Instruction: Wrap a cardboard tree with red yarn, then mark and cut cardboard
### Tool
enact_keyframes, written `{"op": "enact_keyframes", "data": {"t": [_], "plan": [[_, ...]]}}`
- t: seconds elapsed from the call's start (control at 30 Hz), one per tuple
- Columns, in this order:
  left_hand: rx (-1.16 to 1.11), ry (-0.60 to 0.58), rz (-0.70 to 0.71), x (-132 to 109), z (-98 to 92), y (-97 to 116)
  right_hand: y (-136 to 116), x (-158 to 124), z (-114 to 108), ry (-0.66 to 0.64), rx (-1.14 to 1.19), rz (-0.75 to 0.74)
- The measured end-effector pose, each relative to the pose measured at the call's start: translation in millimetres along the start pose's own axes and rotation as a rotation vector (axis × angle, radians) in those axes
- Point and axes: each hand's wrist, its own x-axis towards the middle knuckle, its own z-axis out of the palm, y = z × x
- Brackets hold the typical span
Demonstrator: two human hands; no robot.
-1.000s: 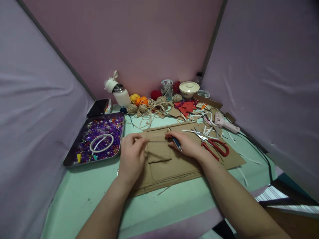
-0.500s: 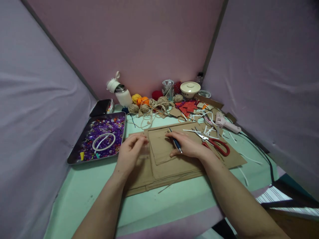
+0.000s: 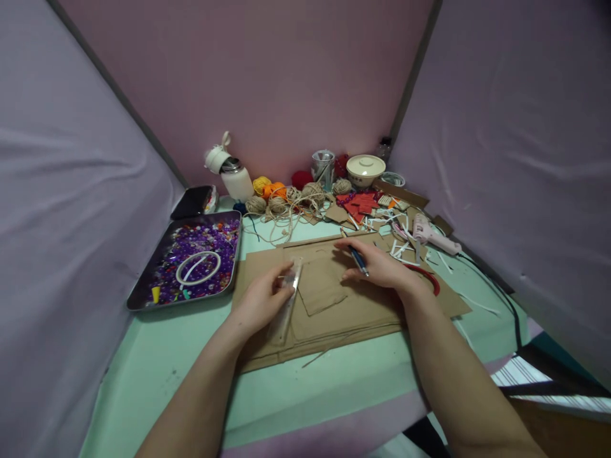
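My left hand (image 3: 262,298) is closed on a clear ruler (image 3: 281,327), thumb and fingers at its edges. The ruler lies lengthwise at a slant over the left part of the brown cardboard (image 3: 353,315). To the right, my right hand (image 3: 377,264) holds a dark blue pen (image 3: 358,259) between thumb and fingers, above the cardboard. Thin dark lines in a boxy outline show on the cardboard between the hands. Red-handled scissors (image 3: 433,280) lie beside my right forearm, mostly hidden by it.
At left stands a metal tray (image 3: 138,306) of purple beads with a white ring. Yarn balls (image 3: 274,191), a white bottle (image 3: 237,184), a cup (image 3: 323,166) and a lidded bowl (image 3: 365,169) line the back. A corded glue gun (image 3: 434,236) lies at right among paper scraps.
My left hand has taken hold of the ruler and moved it right and nearer to me. My right hand, with the pen, has shifted right, and its arm now covers most of the scissors.
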Motion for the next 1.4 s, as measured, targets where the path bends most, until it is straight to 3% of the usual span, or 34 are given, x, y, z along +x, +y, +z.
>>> {"op": "enact_keyframes", "data": {"t": [0.43,0.73,0.93,1.4], "plan": [[0.066,0.042,0.037,3.4,16.5,-4.2,-16.7,4.7,31.9,-0.103,-0.082,-0.135],[0.288,0.075,0.111,2.7,22.7,-7.0,-13.1,4.9,32.4,-0.119,-0.063,-0.137],[0.361,0.016,0.181,3.8,20.0,-7.1,-11.6,5.6,33.5,-0.118,-0.073,-0.148],[0.447,0.005,0.174,10.0,25.3,-9.2,-11.6,6.0,33.6,-0.113,-0.090,-0.149]]}}
